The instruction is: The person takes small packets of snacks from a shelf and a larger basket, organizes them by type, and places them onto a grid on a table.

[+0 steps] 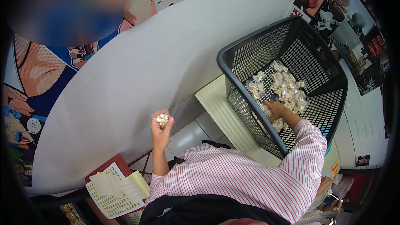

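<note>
My left hand (161,127) is closed around a small clear bag (162,119) of small whitish, rounded pieces, held up in front of the white curved surface. My right hand (276,109) reaches into a dark grey plastic mesh basket (236,49), its fingers apart and touching small clear bags (282,83) of similar pale pieces, which lie grouped on the basket's bottom. Some of its fingertips are hidden among the bags.
The basket stands on a cream ridged platform (212,98) beside a white curved surface (116,66), with printed pictures (46,62) around it. Printed sheets (112,193) lie on a red seat (118,160) at lower left. Another person's hand (323,186) shows at lower right.
</note>
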{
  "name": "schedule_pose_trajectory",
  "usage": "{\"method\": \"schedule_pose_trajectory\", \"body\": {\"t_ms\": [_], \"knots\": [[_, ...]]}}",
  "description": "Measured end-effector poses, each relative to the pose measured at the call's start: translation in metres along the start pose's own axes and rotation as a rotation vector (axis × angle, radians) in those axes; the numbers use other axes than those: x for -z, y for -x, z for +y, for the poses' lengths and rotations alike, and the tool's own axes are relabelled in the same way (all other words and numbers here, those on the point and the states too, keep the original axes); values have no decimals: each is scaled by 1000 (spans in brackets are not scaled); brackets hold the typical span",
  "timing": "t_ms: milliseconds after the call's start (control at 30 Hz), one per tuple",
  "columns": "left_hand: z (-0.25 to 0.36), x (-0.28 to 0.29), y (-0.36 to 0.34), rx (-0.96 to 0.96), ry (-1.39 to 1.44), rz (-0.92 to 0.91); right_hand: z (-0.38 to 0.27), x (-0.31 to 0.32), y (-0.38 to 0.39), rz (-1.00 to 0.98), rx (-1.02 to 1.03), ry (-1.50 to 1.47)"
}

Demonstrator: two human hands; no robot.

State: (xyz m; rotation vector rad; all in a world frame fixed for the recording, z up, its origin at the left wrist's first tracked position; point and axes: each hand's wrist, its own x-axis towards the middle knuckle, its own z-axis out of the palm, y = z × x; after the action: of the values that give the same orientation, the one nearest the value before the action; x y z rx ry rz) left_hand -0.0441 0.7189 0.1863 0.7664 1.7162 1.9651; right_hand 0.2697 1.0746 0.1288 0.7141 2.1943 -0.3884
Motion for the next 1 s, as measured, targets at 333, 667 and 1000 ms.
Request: {"method": "schedule_pose_trajectory", "body": {"t_ms": [333,667,1000], "knots": [[0,3,-2,1,-20,-16,-24,-33,10,371,42,153],[-3,1,3,69,0,-52,-1,-11,-6,388,79,-43],[-3,31,21,38,-1,-53,18,64,40,342,-174,-725]]}}
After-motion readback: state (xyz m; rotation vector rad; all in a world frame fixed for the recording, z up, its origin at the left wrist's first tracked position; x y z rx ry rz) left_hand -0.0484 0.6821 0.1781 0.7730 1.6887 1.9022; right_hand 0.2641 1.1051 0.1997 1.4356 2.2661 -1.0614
